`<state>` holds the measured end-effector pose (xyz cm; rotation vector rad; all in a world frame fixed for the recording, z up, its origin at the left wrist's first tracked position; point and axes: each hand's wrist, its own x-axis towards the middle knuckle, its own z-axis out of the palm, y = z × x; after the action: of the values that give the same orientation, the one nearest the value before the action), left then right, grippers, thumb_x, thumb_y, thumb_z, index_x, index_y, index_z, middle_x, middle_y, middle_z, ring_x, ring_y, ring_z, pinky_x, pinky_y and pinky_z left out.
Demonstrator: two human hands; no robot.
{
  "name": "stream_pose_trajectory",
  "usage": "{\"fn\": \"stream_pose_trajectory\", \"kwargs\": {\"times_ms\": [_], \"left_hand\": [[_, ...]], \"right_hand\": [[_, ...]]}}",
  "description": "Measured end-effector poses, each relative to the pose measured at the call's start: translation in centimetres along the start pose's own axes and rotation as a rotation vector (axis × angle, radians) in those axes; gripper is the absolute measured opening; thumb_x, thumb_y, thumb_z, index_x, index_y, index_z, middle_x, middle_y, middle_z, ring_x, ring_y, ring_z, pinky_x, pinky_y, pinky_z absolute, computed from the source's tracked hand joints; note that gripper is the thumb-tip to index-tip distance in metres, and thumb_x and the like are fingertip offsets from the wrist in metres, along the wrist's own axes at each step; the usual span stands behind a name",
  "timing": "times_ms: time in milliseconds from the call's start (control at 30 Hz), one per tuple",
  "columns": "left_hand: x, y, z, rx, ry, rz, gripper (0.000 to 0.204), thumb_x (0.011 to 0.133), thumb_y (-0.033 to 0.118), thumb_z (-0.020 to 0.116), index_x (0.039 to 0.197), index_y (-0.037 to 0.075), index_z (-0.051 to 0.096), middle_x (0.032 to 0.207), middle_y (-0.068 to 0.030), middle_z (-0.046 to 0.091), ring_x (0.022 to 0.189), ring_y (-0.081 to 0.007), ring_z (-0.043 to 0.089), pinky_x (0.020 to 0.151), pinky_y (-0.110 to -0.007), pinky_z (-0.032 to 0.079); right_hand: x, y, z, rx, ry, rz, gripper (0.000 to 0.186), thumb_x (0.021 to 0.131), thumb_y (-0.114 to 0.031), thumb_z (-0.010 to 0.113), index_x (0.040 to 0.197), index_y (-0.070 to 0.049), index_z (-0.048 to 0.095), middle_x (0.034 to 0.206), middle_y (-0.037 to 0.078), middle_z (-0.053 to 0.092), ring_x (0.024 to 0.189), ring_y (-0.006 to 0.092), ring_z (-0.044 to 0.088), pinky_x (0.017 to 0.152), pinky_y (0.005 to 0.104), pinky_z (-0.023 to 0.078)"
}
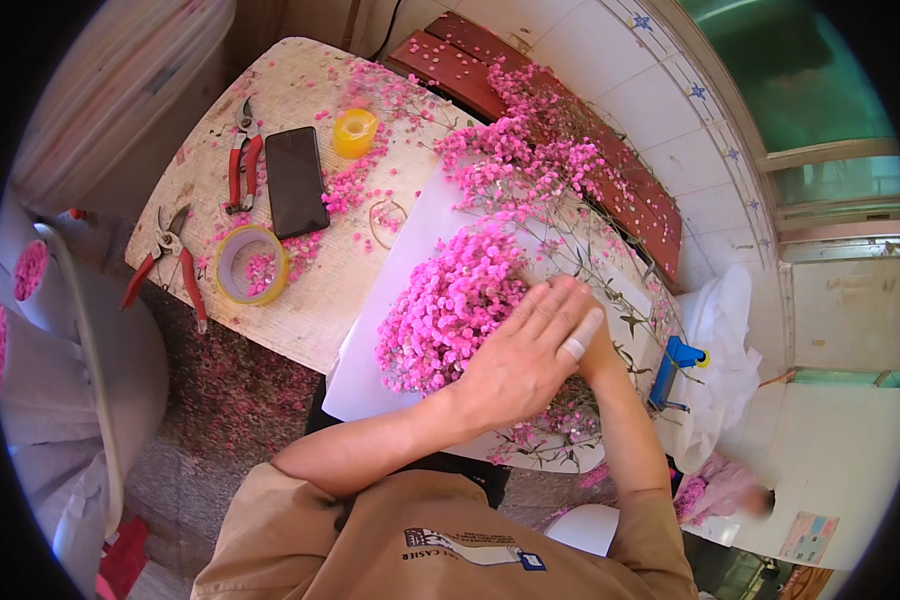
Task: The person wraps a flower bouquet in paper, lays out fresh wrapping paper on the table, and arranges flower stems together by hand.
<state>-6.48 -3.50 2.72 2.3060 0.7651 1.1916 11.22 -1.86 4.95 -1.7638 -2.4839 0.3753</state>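
Note:
A dense bunch of pink baby's breath (448,305) lies on white sheets (355,385) at the table's near side, its blossoms toward the left. My left hand (525,352) closes over the bunch at its stem side, fingers held together; a white band wraps one digit. Against it, my right hand (598,345) grips the same bunch around the stems, its fingers mostly hidden behind the left. Loose flowering sprigs (530,150) spread beyond my hands, and more stems show below them.
On the table (300,80) lie two red-handled pruning shears (240,165) (170,250), a black phone (297,182), a yellow tape roll (354,133) and a larger tape roll (251,265). A blue tape dispenser (676,370) stands right. Another person (720,490) is at the lower right.

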Motion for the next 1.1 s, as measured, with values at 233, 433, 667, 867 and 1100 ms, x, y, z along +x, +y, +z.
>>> {"fn": "stream_pose_trajectory", "kwargs": {"times_ms": [233, 433, 667, 867, 1100], "left_hand": [[-1.0, -1.2, 0.7, 0.215, -0.1, -0.247, 0.075, 0.091, 0.038, 0.068, 0.15, 0.001, 0.041, 0.143, -0.0343, 0.049, 0.134, -0.0476, 0.047, 0.118, -0.055, 0.03], [-0.8, -0.8, 1.1, 0.241, -0.118, -0.208, 0.069, 0.093, 0.039, 0.066, 0.147, 0.002, 0.047, 0.139, -0.0324, 0.053, 0.133, -0.0482, 0.048, 0.118, -0.055, 0.031], [0.0, -0.3, 0.8, 0.256, -0.159, -0.174, 0.065, 0.094, 0.041, 0.064, 0.144, 0.001, 0.051, 0.137, -0.029, 0.055, 0.133, -0.0474, 0.048, 0.116, -0.056, 0.032], [1.3, -1.5, 1.0, 0.281, -0.203, -0.2, 0.063, 0.092, 0.045, 0.065, 0.135, 0.0, 0.059, 0.13, -0.0252, 0.06, 0.122, -0.0399, 0.055, 0.103, -0.049, 0.042], [4.2, -0.7, 1.1, 0.26, -0.057, -0.077, 0.059, 0.092, 0.044, 0.065, 0.13, -0.001, 0.061, 0.121, -0.0228, 0.065, 0.117, -0.0373, 0.058, 0.098, -0.046, 0.044]], "right_hand": [[1.2, 4.7, -3.8, 0.44, -0.087, -0.076, 0.051, 0.084, -0.009, 0.073, 0.133, -0.002, 0.061, 0.112, 0.018, 0.067, 0.106, 0.0377, 0.064, 0.098, 0.0409, 0.051], [1.1, 13.2, -1.5, -0.13, -0.035, 0.265, 0.045, 0.087, -0.02, 0.076, 0.127, -0.003, 0.065, 0.111, 0.016, 0.07, 0.1, 0.0306, 0.068, 0.087, 0.042, 0.053], [1.9, 18.9, -5.2, 0.17, 0.205, 0.353, 0.022, 0.093, -0.011, 0.066, 0.114, -0.006, 0.072, 0.086, 0.012, 0.073, 0.075, 0.0152, 0.064, 0.07, 0.0327, 0.051], [0.6, 10.5, -24.4, 0.029, 0.365, 0.286, 0.023, 0.096, -0.009, 0.068, 0.116, -0.002, 0.073, 0.096, 0.001, 0.072, 0.086, 0.009, 0.061, 0.077, 0.025, 0.048], [-3.9, 10.7, -35.2, -0.13, 0.491, 0.165, 0.025, 0.095, -0.012, 0.071, 0.115, 0.002, 0.072, 0.097, -0.001, 0.069, 0.088, 0.0065, 0.057, 0.079, 0.0226, 0.045]]}}
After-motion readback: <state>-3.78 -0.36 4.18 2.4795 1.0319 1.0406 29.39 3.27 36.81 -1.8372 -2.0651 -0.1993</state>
